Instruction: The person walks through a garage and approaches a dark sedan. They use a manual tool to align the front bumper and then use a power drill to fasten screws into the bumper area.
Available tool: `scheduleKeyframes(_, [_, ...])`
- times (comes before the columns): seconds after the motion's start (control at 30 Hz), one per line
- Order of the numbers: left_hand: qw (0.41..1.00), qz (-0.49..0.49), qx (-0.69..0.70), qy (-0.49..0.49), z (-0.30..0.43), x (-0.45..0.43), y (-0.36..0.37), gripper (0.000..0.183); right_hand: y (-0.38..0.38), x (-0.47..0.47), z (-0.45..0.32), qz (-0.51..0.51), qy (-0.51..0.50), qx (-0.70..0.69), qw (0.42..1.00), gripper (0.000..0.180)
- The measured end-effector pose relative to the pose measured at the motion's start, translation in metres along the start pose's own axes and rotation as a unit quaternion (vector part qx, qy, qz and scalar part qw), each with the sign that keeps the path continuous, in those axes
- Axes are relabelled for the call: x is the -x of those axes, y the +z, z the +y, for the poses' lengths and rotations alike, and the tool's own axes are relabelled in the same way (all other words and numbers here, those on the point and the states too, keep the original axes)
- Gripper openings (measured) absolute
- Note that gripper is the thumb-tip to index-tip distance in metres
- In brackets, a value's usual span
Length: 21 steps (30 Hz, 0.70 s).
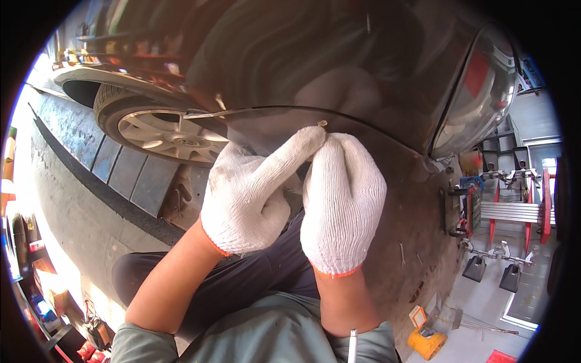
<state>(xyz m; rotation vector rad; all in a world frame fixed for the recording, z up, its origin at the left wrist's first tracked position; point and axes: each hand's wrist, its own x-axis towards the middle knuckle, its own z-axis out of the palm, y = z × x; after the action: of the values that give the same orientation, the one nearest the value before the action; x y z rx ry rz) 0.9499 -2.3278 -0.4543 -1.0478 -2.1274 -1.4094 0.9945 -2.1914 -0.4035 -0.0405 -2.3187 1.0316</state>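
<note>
My left hand (247,199), in a white knit glove with an orange cuff, points its forefinger at the dark car bumper (272,125). The other left fingers are curled. Beside it, my right hand (342,195), gloved alike, has its fingers bunched together at the left fingertip. Anything pinched between the fingertips is hidden by the gloves. A small pale-brown chip or clip (322,123) shows just above them, near the curved seam between bumper and body panel (254,59). Further left along that seam, a pale strip (199,115) stands by the wheel arch.
A car wheel with a silver alloy rim (177,138) is at left, near metal floor plates (136,181). The tail lamp (481,90) sits at upper right. A spanner (402,252) and a yellow container (426,343) lie on the floor, below a red-and-silver equipment rack (510,211). A cigarette (353,347) juts in below.
</note>
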Motion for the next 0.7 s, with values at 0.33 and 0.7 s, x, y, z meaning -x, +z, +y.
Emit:
scheduleKeyframes(0.33, [0.999, 0.011, 0.03, 0.018, -0.01, 0.0, 0.009, 0.089, -0.001, -0.009, -0.001, -0.009, 0.058, -0.046, 0.997, 0.017])
scheduleKeyframes(0.7, [1.0, 0.017, 0.011, 0.017, -0.001, 0.002, 0.008, 0.088, -0.004, -0.002, 0.016, -0.025, 0.027, -0.097, 0.995, 0.021])
